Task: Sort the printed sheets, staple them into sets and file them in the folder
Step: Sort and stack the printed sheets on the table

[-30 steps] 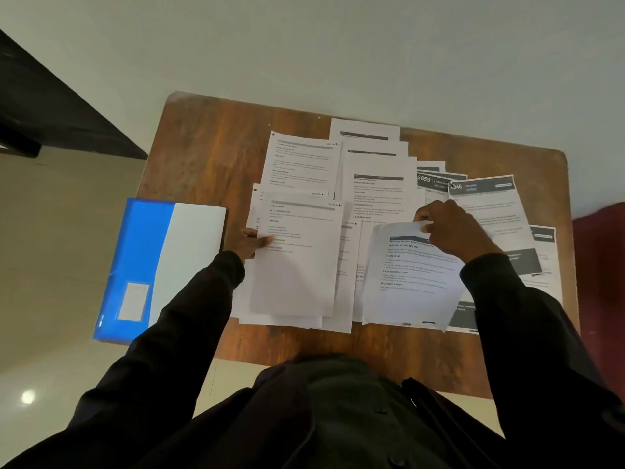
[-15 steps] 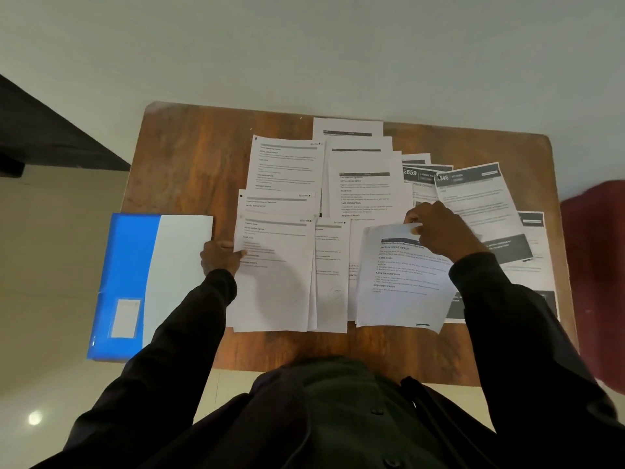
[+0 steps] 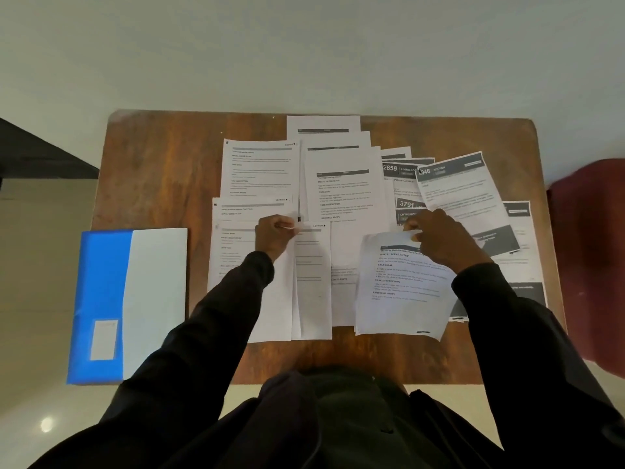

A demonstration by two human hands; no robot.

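Wooden table (image 3: 162, 170) beneath printed sheets (image 3: 260, 167), blue folder (image 3: 105, 282) at left edge

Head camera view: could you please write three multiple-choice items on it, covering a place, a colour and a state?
1. Where lies the blue-and-white plastic folder? A) brown wooden table's left edge B) its right edge C) atop the sheets
2. The person's sleeves are: A) white B) black C) yellow
3. The right hand is: A) resting flat B) holding a stapler C) pinching a curled white printed sheet
1 A, it overhangs that edge; 2 B, both arms are black-clad; 3 C, its lifted top is pinched.
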